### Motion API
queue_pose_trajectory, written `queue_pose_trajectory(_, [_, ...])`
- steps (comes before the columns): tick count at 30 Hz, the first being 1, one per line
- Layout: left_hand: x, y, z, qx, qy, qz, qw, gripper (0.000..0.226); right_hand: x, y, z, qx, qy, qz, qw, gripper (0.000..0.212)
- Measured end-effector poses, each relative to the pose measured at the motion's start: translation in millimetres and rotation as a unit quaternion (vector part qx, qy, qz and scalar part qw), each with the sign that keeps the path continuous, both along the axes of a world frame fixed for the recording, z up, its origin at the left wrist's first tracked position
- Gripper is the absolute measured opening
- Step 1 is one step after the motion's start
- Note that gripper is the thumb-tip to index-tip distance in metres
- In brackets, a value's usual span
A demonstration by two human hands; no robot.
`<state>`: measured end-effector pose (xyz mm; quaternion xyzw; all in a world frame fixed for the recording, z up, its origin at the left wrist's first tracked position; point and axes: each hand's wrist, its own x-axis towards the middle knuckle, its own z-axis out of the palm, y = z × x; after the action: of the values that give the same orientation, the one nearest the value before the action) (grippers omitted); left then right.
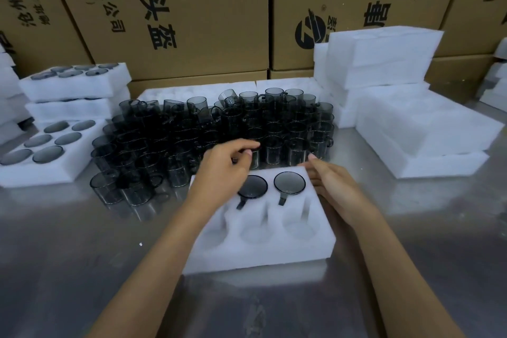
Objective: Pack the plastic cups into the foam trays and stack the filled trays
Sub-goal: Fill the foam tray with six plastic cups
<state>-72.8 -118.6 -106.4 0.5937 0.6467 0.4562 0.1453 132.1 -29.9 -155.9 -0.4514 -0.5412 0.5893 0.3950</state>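
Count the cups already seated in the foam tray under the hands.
2. One cup sits in the far-row middle pocket of the tray; the other cup in the far-right pocket. The left hand may hide the far-left pocket.

Foam tray (260,252) holds 2 cups (252,186); left hand (227,167) reaches loose cups (192,129).

White six-hole foam tray (263,250); two smoke-grey translucent plastic cups (289,183) seated in it. Dark grey translucent loose cups (214,129). White foam stacks (384,57). Dull silver metal table (68,241). Tan cardboard cartons (192,8) with black printed characters.
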Motion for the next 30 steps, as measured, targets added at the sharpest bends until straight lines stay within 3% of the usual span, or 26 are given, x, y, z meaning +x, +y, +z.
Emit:
queue_pose_trajectory(4, [-32.7,56.2,25.5,-0.020,0.084,0.064,0.994,0.033,-2.9,0.9,0.9,-0.007,-0.011,-0.008,1.000,0.043])
queue_pose_trajectory(8, [-43.4,96.0,26.5,-0.116,0.179,0.096,0.972,0.049,-3.4,1.2,2.8,-0.016,-0.019,0.001,1.000,0.046])
queue_pose_trajectory(11, [-44.8,106.1,20.0,-0.160,0.193,0.110,0.962,0.050,-1.8,3.6,3.6,-0.026,-0.009,0.008,1.000,0.046])
queue_pose_trajectory(16, [-45.1,103.1,11.0,-0.104,0.147,0.164,0.970,0.019,-0.5,6.1,5.2,-0.047,-0.007,0.027,0.998,0.046])
queue_pose_trajectory(20, [-53.6,83.2,13.2,-0.080,0.131,0.141,0.978,0.014,-0.5,5.0,6.2,-0.037,-0.021,0.013,0.999,0.044])
queue_pose_trajectory(25, [-44.8,36.1,17.1,0.059,0.100,0.064,0.991,0.029,-5.5,2.0,10.1,0.121,-0.031,-0.101,0.987,0.024])
queue_pose_trajectory(28, [-27.8,6.3,11.4,0.114,0.068,0.008,0.991,0.026,-18.4,-16.2,24.3,0.201,0.019,-0.070,0.977,0.019])
queue_pose_trajectory(30, [-16.9,-10.2,3.4,0.139,0.083,-0.010,0.987,0.025,-28.4,-28.1,32.2,0.238,0.014,-0.014,0.971,0.026])
